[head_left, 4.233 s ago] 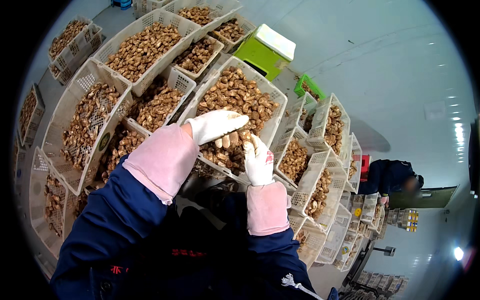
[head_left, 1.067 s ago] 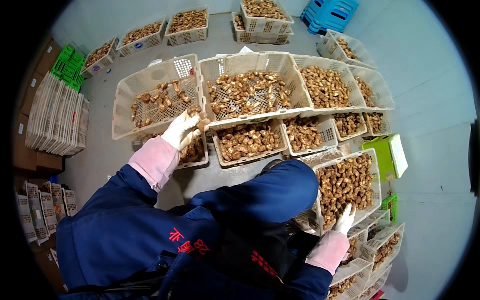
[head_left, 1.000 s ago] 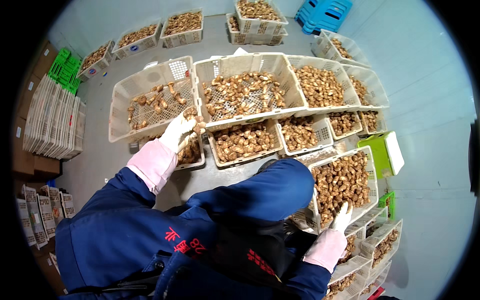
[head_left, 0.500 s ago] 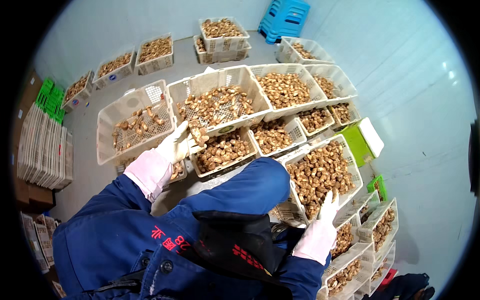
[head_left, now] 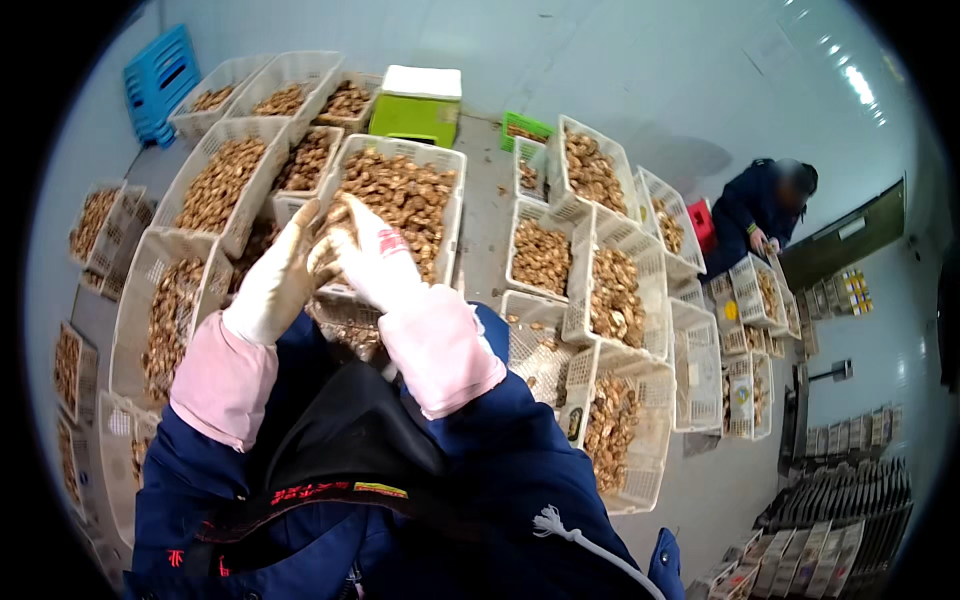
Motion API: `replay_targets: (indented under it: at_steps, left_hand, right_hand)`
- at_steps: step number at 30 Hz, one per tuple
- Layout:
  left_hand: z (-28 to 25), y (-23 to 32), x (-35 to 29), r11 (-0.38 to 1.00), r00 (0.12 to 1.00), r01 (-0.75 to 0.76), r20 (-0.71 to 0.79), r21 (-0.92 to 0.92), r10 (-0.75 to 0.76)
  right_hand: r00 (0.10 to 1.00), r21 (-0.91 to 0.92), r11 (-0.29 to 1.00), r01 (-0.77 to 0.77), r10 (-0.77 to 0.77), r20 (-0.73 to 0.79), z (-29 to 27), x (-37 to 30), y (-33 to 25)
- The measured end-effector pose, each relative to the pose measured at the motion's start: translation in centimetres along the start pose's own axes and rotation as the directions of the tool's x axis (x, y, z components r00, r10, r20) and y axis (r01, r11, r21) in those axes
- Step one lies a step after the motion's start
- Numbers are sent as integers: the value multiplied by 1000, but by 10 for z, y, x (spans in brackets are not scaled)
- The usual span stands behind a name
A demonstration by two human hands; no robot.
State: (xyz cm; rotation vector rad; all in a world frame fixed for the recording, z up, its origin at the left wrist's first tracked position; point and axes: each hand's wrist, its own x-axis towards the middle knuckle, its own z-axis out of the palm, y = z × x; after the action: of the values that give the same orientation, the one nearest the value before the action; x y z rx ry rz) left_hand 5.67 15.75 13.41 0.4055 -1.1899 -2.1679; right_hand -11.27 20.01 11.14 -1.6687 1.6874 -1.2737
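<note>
Both of my hands wear whitish gloves with pink cuffs and meet in front of me, above the crates. My left hand [head_left: 272, 288] has its fingers bent round a brown mushroom, mostly hidden between the two hands. Close against it, my right hand [head_left: 372, 260] has its fingers curled in; whatever they grip is covered. Just beyond the right hand, brown mushrooms [head_left: 405, 205] heap up in a white plastic crate [head_left: 457, 225]. Left of my left hand stands a long white crate [head_left: 128, 335], with more mushrooms [head_left: 172, 315] over its mesh bottom.
Stacked white crates [head_left: 575, 420] of mushrooms rise at my right. Farther back are a green box with a white lid [head_left: 415, 112], a small green basket [head_left: 525, 128] and blue stools [head_left: 163, 85]. At far right a co-worker [head_left: 752, 212] bends over crates.
My view has swung right. My left hand, earlier holding mushrooms over the left crates, has come to my right hand, which has left the rim of the heaped crate.
</note>
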Motion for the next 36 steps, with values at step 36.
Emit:
replay_targets:
  at_steps: [36]
  left_hand:
    - [-78, -29, 66, 989, 925, -36, -379, -140, -20]
  right_hand:
    - [254, 940, 339, -35, 913, -320, -157, -323, 210]
